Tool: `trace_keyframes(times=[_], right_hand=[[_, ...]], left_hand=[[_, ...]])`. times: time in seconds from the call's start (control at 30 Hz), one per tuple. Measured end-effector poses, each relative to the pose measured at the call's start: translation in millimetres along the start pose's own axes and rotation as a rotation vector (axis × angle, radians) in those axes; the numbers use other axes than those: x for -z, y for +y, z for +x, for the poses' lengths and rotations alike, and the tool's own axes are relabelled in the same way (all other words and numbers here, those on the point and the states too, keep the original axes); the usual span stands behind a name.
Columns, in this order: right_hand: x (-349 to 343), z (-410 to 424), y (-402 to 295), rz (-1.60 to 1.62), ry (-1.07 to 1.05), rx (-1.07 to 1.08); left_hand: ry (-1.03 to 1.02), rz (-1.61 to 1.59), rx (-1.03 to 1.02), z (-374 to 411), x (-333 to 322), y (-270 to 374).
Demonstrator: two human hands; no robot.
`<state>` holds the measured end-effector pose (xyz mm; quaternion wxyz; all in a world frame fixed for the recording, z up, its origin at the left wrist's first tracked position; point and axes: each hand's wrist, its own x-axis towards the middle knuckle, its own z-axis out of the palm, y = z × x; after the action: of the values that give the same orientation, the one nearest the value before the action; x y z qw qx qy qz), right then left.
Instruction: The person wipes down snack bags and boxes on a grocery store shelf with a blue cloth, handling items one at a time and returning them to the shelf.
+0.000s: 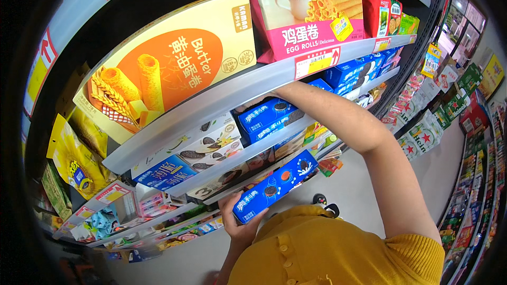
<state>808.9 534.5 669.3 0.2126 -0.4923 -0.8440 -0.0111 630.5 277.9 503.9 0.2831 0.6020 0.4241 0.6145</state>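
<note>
My left hand [239,219] grips one end of a long blue Oreo cookie box [275,188], held tilted in front of the shelves. My right arm reaches between two shelves, and my right hand [253,104] is mostly hidden under the upper shelf's edge. Part of that hand shows just above stacked blue Oreo boxes [263,116] on the shelf. Whether its fingers hold anything cannot be seen. To the left of this stack lie white and blue thin-cookie boxes [174,168].
Overhead, the shelf edge [222,99] carries a large butter egg roll box [170,59] and a pink egg rolls pack [309,16]. Yellow snack bags [77,158] stand at left. More blue boxes [354,73] sit farther right. Beer cartons [424,134] and another stocked shelf [471,190] line the right side.
</note>
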Motion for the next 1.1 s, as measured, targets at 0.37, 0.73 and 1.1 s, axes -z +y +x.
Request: trace_keyframes(times=[0.37, 0.73, 1.1], right_hand=[[15.9, -0.4, 67.1, -0.046, 0.059, -0.221], [-17.1, 34.8, 8.4, -0.011, -0.023, -0.108], [8.4, 10.5, 16.4, 0.002, -0.049, -0.033]], left_hand=[[0.032, 0.061, 0.089, -3.6, 17.5, 1.8], [0.056, 0.279, -0.031, -8.4, 27.0, 6.0], [0.048, 0.232, -0.052, -9.9, 26.3, 12.0]])
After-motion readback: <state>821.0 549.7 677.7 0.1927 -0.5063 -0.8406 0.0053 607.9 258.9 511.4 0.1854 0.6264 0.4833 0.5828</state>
